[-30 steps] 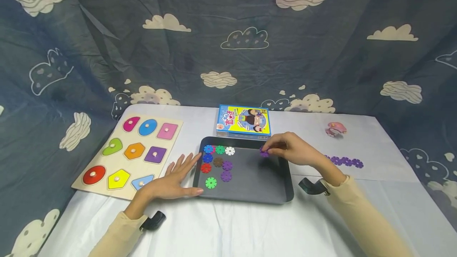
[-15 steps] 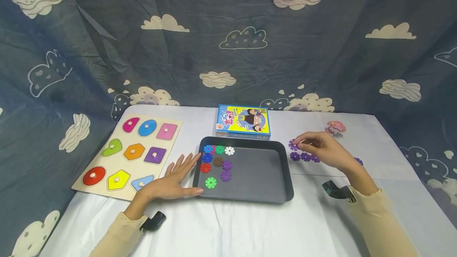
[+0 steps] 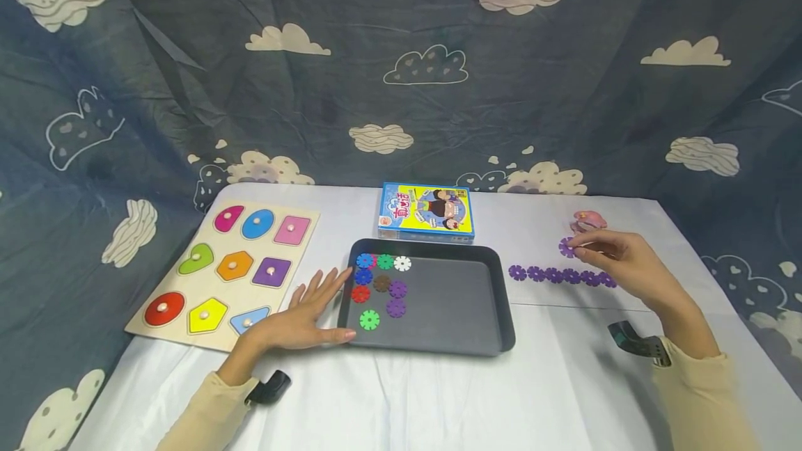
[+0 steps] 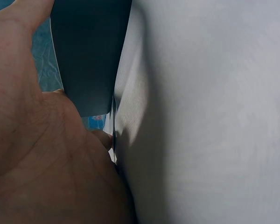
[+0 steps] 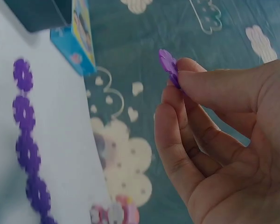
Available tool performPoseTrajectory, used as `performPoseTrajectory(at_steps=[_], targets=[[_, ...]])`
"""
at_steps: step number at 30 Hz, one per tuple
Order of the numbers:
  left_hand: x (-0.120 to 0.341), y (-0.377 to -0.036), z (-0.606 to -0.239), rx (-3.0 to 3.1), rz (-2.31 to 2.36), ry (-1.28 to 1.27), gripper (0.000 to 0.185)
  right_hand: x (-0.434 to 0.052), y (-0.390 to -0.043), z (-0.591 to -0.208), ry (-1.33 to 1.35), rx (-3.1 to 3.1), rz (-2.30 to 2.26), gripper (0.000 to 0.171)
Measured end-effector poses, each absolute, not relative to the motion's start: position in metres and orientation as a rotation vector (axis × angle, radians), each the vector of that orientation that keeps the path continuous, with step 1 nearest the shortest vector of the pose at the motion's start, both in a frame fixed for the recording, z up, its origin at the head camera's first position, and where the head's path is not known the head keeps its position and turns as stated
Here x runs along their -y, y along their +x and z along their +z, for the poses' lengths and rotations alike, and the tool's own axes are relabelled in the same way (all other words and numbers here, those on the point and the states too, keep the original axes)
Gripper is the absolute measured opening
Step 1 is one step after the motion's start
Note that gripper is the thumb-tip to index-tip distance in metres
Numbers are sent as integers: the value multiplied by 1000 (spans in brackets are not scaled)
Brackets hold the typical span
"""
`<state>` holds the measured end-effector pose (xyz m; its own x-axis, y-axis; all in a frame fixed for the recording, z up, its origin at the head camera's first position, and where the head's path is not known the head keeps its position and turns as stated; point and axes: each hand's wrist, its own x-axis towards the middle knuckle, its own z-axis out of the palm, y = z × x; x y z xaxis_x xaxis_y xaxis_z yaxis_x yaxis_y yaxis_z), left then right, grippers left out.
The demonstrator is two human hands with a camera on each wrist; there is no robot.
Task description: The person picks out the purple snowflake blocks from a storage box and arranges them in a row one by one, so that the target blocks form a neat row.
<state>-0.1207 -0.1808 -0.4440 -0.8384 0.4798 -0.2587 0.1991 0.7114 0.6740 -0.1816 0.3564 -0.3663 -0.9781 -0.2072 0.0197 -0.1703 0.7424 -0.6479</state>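
Observation:
A purple snowflake disc (image 3: 567, 248) is pinched between the thumb and fingertips of my right hand (image 3: 633, 266), raised over the right side of the table. Below it, a row of several joined purple discs (image 3: 554, 275) lies on the white cloth, its right end partly behind the hand. My left hand (image 3: 307, 319) spreads its fingers at the left edge of the dark grey tray (image 3: 451, 346). Inside the tray's left half lie loose discs: a green one (image 3: 370, 319), a red one (image 3: 360, 294), a white one (image 3: 402, 264), two purple ones (image 3: 396, 307) and several others.
A wooden shape puzzle board (image 3: 234, 284) with knobbed pieces lies left of the tray. Behind the tray sits a blue and yellow card box (image 3: 426, 212). A small pink toy (image 3: 589, 220) stands beyond the right hand. A patterned dark curtain (image 3: 401, 89) hangs behind the table.
My right hand has lifted a purple disc out of the tray and carried it right, over the row of discs. The left hand stays put.

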Motion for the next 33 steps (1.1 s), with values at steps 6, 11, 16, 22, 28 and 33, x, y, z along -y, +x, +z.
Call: performPoseTrajectory(at_steps=[6, 11, 16, 22, 28, 33], targets=[[181, -120, -444, -2499, 927, 518, 105, -384, -178, -371, -237, -2909, -1042, 36], [181, -120, -446, -2499, 930, 519, 105, -406, -177, -377, -152, -2884, -1087, 41], [181, -120, -447, -2506, 914, 527, 104, -428, -177, -386, -3, -2812, -1102, 50], [181, -121, -445, -2508, 907, 520, 104, -450, -180, -404, 182, -2768, -1125, 63], [181, -120, -443, -2508, 913, 522, 105, -471, -182, -420, 244, -2842, -1038, 61], [181, -119, -442, -2508, 914, 515, 104, -483, -182, -429, 320, -2801, -1014, 68]])
